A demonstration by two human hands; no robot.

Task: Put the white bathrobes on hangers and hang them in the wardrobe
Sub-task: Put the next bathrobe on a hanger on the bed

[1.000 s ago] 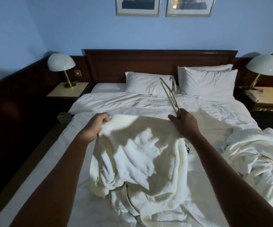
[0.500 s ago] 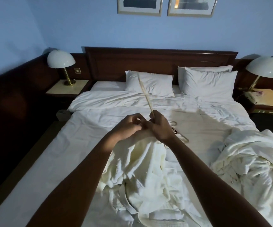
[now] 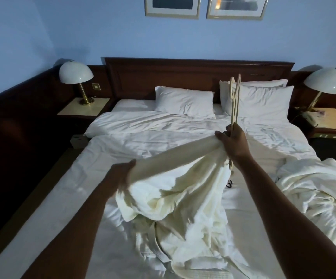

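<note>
A white bathrobe (image 3: 183,190) is lifted over the bed (image 3: 138,141), its lower part and belt trailing onto the sheet. My right hand (image 3: 233,143) grips a cream hanger (image 3: 234,101) that points up toward the pillows, together with a bunched edge of the robe. My left hand (image 3: 122,174) holds the robe's edge lower and to the left, so the cloth stretches between both hands. A second white bathrobe (image 3: 314,190) lies crumpled on the bed's right side. The wardrobe is out of view.
Two pillows (image 3: 185,101) lean against a dark wooden headboard (image 3: 163,75). Nightstands with dome lamps (image 3: 75,74) flank the bed; the right one (image 3: 332,119) carries a phone. A small dark object (image 3: 229,183) lies on the sheet under the hanger.
My hands were together at the hanger; they have moved apart. The left hand dropped down and left with the robe's edge. The right hand rose to the right, hanger now upright.
</note>
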